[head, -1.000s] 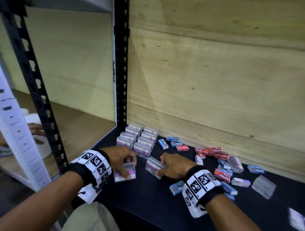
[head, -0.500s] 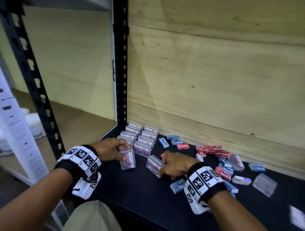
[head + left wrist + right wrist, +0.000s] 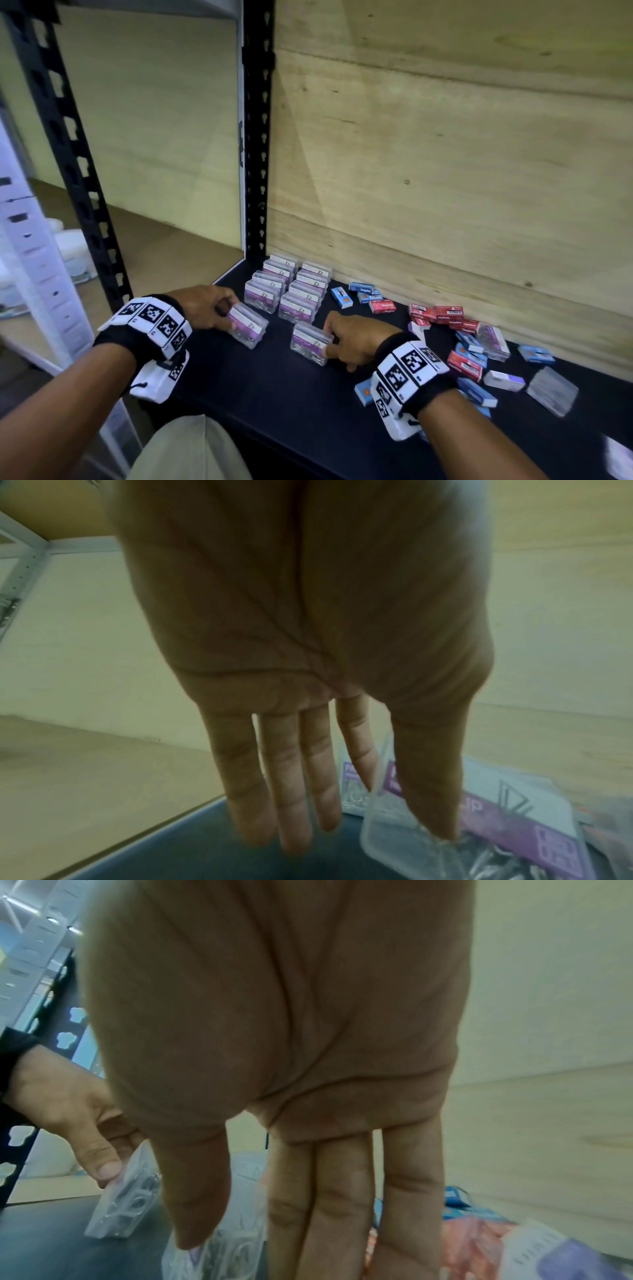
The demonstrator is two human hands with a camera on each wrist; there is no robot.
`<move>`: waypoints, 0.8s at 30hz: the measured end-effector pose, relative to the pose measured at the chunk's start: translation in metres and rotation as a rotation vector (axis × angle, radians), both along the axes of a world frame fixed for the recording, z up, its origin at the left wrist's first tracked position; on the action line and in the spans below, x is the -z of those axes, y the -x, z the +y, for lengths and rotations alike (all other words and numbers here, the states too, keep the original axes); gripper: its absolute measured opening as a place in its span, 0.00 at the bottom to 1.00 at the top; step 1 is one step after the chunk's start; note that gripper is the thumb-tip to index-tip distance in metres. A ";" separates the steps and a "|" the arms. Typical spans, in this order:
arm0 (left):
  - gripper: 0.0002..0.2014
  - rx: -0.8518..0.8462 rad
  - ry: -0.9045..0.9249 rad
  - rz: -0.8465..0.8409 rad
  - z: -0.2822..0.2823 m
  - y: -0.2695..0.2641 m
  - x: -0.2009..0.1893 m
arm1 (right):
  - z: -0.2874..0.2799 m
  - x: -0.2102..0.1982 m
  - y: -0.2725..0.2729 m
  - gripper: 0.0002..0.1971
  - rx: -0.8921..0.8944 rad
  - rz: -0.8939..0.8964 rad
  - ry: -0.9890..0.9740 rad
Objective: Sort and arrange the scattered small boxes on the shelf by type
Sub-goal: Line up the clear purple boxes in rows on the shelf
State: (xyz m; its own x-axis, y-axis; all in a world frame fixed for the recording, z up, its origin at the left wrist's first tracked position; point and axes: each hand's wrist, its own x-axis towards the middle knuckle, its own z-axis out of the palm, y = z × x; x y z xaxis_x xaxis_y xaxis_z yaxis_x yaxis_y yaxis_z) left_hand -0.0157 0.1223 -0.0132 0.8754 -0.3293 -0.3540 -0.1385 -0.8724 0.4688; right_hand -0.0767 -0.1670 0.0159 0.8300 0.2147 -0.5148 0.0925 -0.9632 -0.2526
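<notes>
Both hands each pinch a clear purple-labelled box on the black shelf point(image 3: 274, 394): left hand point(image 3: 205, 310) has brought its box point(image 3: 247, 326) beside the sorted purple rows point(image 3: 287, 291), right hand point(image 3: 356, 339) holds another point(image 3: 310, 342) nearby.

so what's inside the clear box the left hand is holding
Through the clear box in the left hand, silvery paper clips show at its lower edge. The purple label hides the rest, so how full it is cannot be seen.

Purple-labelled clear boxes point(image 3: 287, 291), blue boxes point(image 3: 363, 294) and red boxes point(image 3: 442, 315) lie on a black shelf point(image 3: 274, 394).
</notes>
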 end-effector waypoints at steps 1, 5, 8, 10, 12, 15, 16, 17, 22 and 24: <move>0.14 0.004 -0.008 0.001 0.002 -0.001 0.002 | 0.004 -0.001 -0.001 0.18 -0.017 -0.004 0.020; 0.13 0.021 -0.019 -0.019 0.006 -0.005 0.010 | 0.016 -0.002 -0.007 0.26 -0.052 -0.033 0.045; 0.14 0.022 -0.049 -0.051 0.004 -0.008 0.012 | 0.020 -0.002 -0.007 0.31 -0.032 -0.037 0.031; 0.17 0.033 -0.058 -0.071 0.002 -0.008 0.011 | 0.020 -0.002 -0.006 0.34 -0.006 -0.019 0.024; 0.20 0.059 -0.070 -0.088 0.001 -0.005 0.011 | 0.018 -0.001 -0.006 0.34 0.021 0.004 0.021; 0.19 0.111 -0.130 -0.136 -0.004 0.002 0.008 | 0.016 0.002 -0.007 0.30 0.038 0.007 0.013; 0.18 0.127 -0.156 -0.156 -0.006 0.004 0.006 | 0.015 0.003 -0.007 0.29 0.038 0.004 0.012; 0.17 0.141 -0.177 -0.174 -0.009 0.006 0.005 | 0.015 0.003 -0.007 0.29 0.035 0.002 0.012; 0.15 0.153 -0.211 -0.241 -0.011 0.005 0.007 | 0.018 0.002 -0.006 0.25 0.001 -0.019 0.012; 0.15 0.157 -0.204 -0.260 -0.011 0.001 0.010 | 0.019 0.002 -0.008 0.23 0.001 -0.024 0.007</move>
State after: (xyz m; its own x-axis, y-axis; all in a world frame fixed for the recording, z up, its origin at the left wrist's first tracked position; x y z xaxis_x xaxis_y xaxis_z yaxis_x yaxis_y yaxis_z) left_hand -0.0166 0.1116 -0.0230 0.8893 -0.4119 -0.1988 -0.3694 -0.9031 0.2188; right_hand -0.0691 -0.1481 0.0139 0.8422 0.2104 -0.4964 0.0975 -0.9649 -0.2437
